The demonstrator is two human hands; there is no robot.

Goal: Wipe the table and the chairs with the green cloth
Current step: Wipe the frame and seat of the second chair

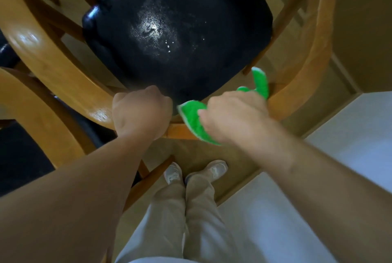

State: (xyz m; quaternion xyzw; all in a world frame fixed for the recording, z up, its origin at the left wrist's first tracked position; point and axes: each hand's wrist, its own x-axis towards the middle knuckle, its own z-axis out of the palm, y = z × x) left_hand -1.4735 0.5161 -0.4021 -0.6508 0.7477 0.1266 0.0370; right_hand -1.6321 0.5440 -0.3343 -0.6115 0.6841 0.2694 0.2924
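- A person stands behind a wooden chair (301, 84), left hand (141, 112) curled tight around its curved top rail, steadying it.
- The right hand (231, 116) has its grip bunched around the green cloth (191, 118), pressed on the same rail just beside the left hand.
- Done well, the wipe likely follows the rail's curve with firm pressure, then reaches the speckled black seat (178, 35).
- The fingertips of both hands are hidden; no worktop is in sight.
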